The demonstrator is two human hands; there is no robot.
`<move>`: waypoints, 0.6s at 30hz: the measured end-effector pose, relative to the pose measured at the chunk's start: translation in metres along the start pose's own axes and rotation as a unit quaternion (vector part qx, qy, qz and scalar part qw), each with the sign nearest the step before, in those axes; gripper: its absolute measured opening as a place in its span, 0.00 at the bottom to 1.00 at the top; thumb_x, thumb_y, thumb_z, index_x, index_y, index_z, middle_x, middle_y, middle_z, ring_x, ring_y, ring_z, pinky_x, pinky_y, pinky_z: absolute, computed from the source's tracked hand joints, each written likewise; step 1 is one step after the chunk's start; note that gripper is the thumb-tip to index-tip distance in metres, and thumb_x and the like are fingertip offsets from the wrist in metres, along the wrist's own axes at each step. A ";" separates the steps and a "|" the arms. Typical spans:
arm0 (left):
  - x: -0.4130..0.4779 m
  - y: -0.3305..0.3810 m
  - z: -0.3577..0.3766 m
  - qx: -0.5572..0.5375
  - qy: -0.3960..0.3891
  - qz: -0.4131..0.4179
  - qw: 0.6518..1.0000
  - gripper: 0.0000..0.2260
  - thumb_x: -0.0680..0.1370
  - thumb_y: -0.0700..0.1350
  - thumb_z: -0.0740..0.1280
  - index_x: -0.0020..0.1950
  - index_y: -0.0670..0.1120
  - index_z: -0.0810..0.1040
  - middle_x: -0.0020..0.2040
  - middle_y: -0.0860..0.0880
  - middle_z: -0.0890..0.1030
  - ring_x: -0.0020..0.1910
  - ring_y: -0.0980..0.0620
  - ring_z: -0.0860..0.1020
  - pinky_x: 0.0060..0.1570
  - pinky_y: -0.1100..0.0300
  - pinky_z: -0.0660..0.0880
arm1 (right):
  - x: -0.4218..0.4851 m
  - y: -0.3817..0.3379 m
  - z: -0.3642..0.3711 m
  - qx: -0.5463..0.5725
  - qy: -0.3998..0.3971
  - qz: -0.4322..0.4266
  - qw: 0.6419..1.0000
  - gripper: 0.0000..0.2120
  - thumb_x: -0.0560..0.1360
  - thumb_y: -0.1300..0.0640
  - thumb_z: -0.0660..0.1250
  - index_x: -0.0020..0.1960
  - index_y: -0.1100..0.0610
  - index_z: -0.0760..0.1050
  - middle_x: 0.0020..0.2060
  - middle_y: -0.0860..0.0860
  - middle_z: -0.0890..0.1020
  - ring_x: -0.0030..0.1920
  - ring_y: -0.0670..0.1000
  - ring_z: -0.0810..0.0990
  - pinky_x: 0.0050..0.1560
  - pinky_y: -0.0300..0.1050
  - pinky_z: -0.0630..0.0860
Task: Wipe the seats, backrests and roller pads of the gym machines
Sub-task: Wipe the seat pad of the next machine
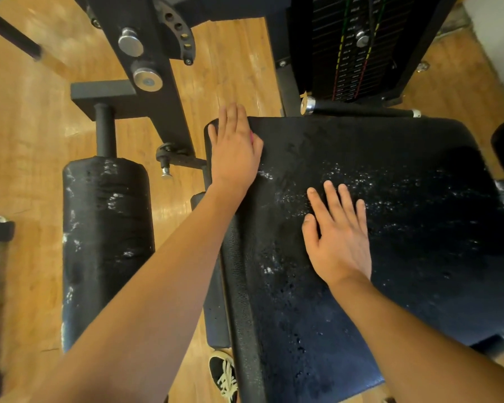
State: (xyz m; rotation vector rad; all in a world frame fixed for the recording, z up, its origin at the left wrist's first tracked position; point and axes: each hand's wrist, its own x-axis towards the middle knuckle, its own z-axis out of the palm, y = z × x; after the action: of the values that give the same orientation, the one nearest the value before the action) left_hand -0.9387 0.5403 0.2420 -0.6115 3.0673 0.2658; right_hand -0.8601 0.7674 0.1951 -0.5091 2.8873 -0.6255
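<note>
A black padded seat [405, 228] with worn, speckled vinyl fills the right half of the view. My left hand [234, 146] lies flat with straight fingers on the seat's far left corner, and a sliver of pink [251, 135] shows under its edge; what it is cannot be told. My right hand [339, 234] rests palm down, fingers spread, on the middle of the seat and holds nothing. A black roller pad [106, 242] with scuffed white patches stands left of the seat on a black post.
The black steel frame [157, 91] with adjustment pins rises at the top left. A weight stack [358, 48] stands behind the seat, with a chrome-tipped handle bar [358, 110] along its far edge. My shoe [224, 376] is on the wooden floor below the seat.
</note>
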 end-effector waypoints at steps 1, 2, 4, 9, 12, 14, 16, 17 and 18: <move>-0.003 0.000 0.000 -0.005 0.001 -0.004 1.000 0.27 0.86 0.46 0.53 0.83 0.39 0.53 0.84 0.42 0.53 0.83 0.43 0.48 0.79 0.42 0.47 | 0.000 0.000 0.000 0.000 -0.001 -0.001 1.000 0.27 0.84 0.44 0.46 0.81 0.48 0.61 0.81 0.52 0.59 0.82 0.55 0.52 0.81 0.62 0.50; -0.007 0.001 0.000 -0.009 0.002 -0.008 1.000 0.26 0.86 0.46 0.53 0.83 0.40 0.53 0.84 0.42 0.53 0.83 0.44 0.48 0.80 0.42 0.46 | 0.000 0.000 0.000 -0.001 -0.003 -0.002 1.000 0.27 0.84 0.44 0.45 0.81 0.48 0.61 0.81 0.52 0.59 0.83 0.55 0.52 0.81 0.61 0.50; -0.018 0.003 0.000 -0.020 0.009 -0.013 1.000 0.26 0.86 0.45 0.54 0.83 0.40 0.53 0.84 0.42 0.53 0.83 0.44 0.48 0.80 0.42 0.46 | 0.000 0.000 0.000 -0.002 -0.004 -0.002 1.000 0.27 0.84 0.44 0.45 0.81 0.48 0.61 0.82 0.51 0.59 0.83 0.55 0.51 0.81 0.61 0.49; -0.047 0.006 0.005 -0.035 0.023 -0.012 0.999 0.26 0.85 0.45 0.54 0.83 0.40 0.56 0.84 0.42 0.54 0.83 0.43 0.49 0.79 0.43 0.47 | 0.000 -0.001 -0.001 0.004 -0.003 0.001 1.000 0.27 0.84 0.44 0.45 0.81 0.48 0.61 0.82 0.51 0.58 0.83 0.54 0.50 0.81 0.61 0.49; -0.042 0.002 0.006 -0.031 0.015 -0.006 0.999 0.26 0.85 0.45 0.54 0.82 0.39 0.56 0.84 0.42 0.55 0.83 0.43 0.49 0.79 0.42 0.47 | 0.001 -0.001 -0.001 0.005 -0.003 0.001 1.000 0.27 0.84 0.45 0.46 0.81 0.48 0.62 0.81 0.51 0.59 0.83 0.54 0.51 0.81 0.61 0.49; -0.030 0.002 0.004 -0.018 0.012 -0.006 1.000 0.26 0.85 0.45 0.54 0.82 0.39 0.57 0.83 0.42 0.55 0.83 0.43 0.50 0.79 0.41 0.48 | 0.001 -0.001 -0.002 0.004 0.000 -0.001 1.000 0.27 0.84 0.45 0.46 0.80 0.48 0.62 0.81 0.52 0.60 0.83 0.55 0.52 0.81 0.61 0.50; -0.013 0.002 0.002 -0.005 0.005 -0.012 1.000 0.26 0.85 0.46 0.54 0.82 0.39 0.56 0.83 0.42 0.56 0.83 0.43 0.49 0.79 0.41 0.48 | 0.000 -0.001 -0.002 0.005 -0.001 -0.003 1.000 0.27 0.84 0.45 0.46 0.80 0.48 0.62 0.81 0.52 0.60 0.83 0.55 0.52 0.81 0.61 0.50; -0.005 0.002 0.000 0.001 -0.001 -0.013 1.000 0.26 0.85 0.46 0.54 0.82 0.39 0.56 0.83 0.42 0.55 0.83 0.42 0.49 0.79 0.41 0.48 | 0.000 -0.001 -0.002 0.006 -0.002 -0.003 1.000 0.27 0.84 0.45 0.45 0.81 0.48 0.62 0.81 0.52 0.60 0.83 0.55 0.52 0.81 0.61 0.49; 0.003 0.001 -0.001 0.005 -0.006 -0.013 1.000 0.26 0.85 0.46 0.54 0.82 0.39 0.56 0.83 0.41 0.55 0.83 0.42 0.49 0.79 0.40 0.48 | 0.000 -0.001 -0.002 0.005 -0.001 -0.004 1.000 0.27 0.84 0.45 0.46 0.81 0.48 0.62 0.81 0.52 0.60 0.83 0.55 0.52 0.81 0.61 0.49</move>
State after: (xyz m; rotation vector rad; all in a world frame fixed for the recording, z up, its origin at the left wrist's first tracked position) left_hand -0.9416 0.5402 0.2435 -0.6459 3.0447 0.2533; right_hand -0.8604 0.7674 0.1968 -0.5197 2.8796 -0.6412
